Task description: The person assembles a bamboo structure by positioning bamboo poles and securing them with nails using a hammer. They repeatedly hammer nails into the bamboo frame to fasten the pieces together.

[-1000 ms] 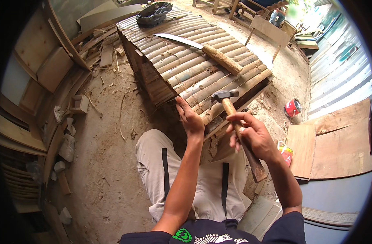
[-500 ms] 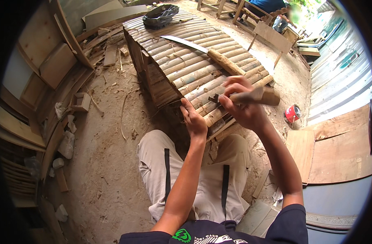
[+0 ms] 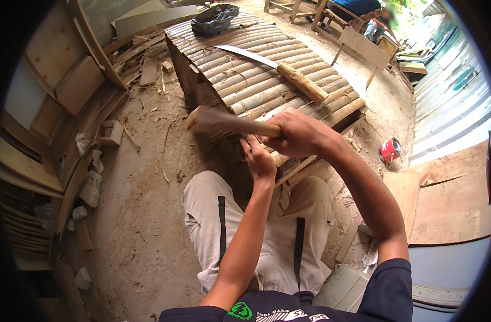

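Observation:
My right hand [image 3: 296,133] is closed round one end of a wooden-handled hammer [image 3: 232,124]. Its thick wooden end sticks out to the left, blurred by motion, and its metal head is hidden. Just below it, my left hand [image 3: 258,158] is closed on the near left end of a bamboo slat; the hammer and right hand partly cover the fingertips. The slat belongs to a bamboo-topped table [image 3: 256,80] in front of my knees. A large knife [image 3: 248,56] with a thick wooden handle lies across the slats beyond both hands.
A black bowl-like object [image 3: 213,21] sits on the bamboo top's far end. On the right stand a red can [image 3: 390,149] and wooden panels [image 3: 455,198]. Wood scraps [image 3: 149,72] and a small wooden box [image 3: 110,132] lie left. Another person [image 3: 358,8] sits at the back.
My right hand has moved slightly left and turned over, swinging the hammer's wooden end from the right side to the left. My left hand stays at the slat's end.

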`<state>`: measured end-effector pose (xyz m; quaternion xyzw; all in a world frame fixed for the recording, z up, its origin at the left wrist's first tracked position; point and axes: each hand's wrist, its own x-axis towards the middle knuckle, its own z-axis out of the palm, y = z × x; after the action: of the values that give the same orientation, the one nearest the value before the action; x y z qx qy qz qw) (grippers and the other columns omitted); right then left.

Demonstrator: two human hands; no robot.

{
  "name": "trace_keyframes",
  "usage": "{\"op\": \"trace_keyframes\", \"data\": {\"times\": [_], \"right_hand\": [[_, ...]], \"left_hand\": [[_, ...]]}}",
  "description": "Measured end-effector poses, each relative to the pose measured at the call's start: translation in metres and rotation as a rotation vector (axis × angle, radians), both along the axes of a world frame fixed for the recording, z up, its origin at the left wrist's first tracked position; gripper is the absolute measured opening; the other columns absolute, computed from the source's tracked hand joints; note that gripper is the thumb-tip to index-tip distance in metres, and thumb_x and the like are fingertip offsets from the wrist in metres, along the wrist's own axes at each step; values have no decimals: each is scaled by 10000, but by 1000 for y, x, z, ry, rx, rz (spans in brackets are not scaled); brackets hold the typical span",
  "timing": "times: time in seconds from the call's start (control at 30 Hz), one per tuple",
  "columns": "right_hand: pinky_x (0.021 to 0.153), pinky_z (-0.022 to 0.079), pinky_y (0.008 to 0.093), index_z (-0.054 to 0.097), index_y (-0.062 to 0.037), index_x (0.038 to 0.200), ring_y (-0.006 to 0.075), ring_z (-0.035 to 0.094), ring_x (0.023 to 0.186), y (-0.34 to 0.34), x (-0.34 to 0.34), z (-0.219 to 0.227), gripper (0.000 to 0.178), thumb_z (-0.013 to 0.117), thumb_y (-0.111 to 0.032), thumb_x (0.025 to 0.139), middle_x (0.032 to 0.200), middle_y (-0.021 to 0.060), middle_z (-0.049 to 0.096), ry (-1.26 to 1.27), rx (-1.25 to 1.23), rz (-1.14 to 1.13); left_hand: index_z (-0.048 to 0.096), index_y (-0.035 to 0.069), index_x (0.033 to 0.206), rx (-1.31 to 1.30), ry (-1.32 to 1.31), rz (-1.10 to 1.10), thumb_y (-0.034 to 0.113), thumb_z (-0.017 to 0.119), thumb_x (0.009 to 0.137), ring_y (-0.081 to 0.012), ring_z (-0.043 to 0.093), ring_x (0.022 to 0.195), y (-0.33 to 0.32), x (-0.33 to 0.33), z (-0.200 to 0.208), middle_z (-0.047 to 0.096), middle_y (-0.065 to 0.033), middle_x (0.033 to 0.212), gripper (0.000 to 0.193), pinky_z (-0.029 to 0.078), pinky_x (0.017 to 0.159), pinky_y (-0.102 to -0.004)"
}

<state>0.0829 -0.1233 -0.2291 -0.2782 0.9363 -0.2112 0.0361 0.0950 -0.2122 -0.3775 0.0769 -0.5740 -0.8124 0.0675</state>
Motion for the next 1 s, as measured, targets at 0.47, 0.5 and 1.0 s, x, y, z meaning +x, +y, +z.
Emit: {"op": "trace_keyframes", "data": {"times": [0.47, 0.5, 1.0], "right_hand": [[490, 395, 363, 536, -25, 699, 142, 497, 496, 14, -27, -2, 340, 644, -229, 949, 533, 63, 461, -243, -436, -99], [471, 368, 326, 520, -28, 697, 57, 433, 520, 14, -34, 1, 366, 591, -218, 1001, 538, 22, 400, 89, -346, 19], [983, 422, 475, 586, 20, 1207, 358, 570, 1119, 10, -102, -4, 514, 712, -362, 887, 1168, 211, 593, 488, 8, -121]], "left_hand": [[354, -145, 1431, 61, 61, 28, 511, 198, 1074, -425, 366, 1397, 2, -4, -1, 371, -338, 1493, 763, 272, 1159, -408], [345, -142, 1439, 18, 14, 25, 522, 200, 1071, -417, 343, 1414, 1, -3, 0, 359, -334, 1503, 773, 253, 1171, -404], [508, -138, 1168, -203, -384, 4, 439, 284, 1092, -354, 588, 974, -7, 20, 9, 620, -236, 983, 623, 443, 893, -439]]}}
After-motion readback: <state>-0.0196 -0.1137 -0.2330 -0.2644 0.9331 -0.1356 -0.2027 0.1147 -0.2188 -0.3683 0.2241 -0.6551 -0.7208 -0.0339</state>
